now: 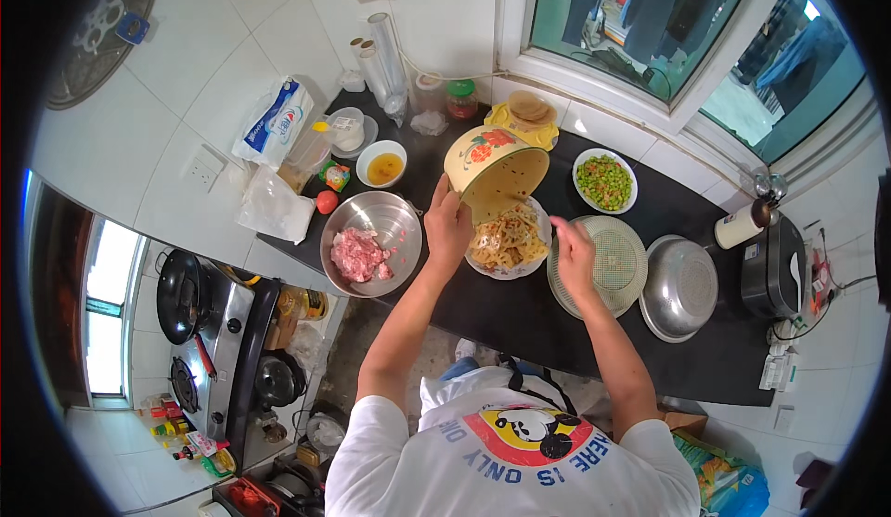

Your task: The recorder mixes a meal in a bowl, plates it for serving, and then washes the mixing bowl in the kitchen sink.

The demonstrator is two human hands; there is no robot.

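My left hand (447,223) grips the rim of a yellow enamel basin (487,158) with a red flower pattern. The basin is tipped over a white plate (511,273), and some small bits cling to its inner wall. On the plate lies a heap of seasoned, noodle-like food (508,242). My right hand (574,249) is on the other side of the plate, above a round mesh cover (612,259); its fingers are partly curled, and whether it holds something small is unclear. A steel bowl (372,207) with raw minced meat (358,254) stands left of my left hand.
Chopped green vegetables (604,183) fill a bowl near the window. An upturned steel colander (682,287) and a rice cooker (773,266) stand at the right. A bowl of beaten egg (385,168), a tomato (326,202) and a flour bag (278,204) are left. A gas stove (226,350) is lower left.
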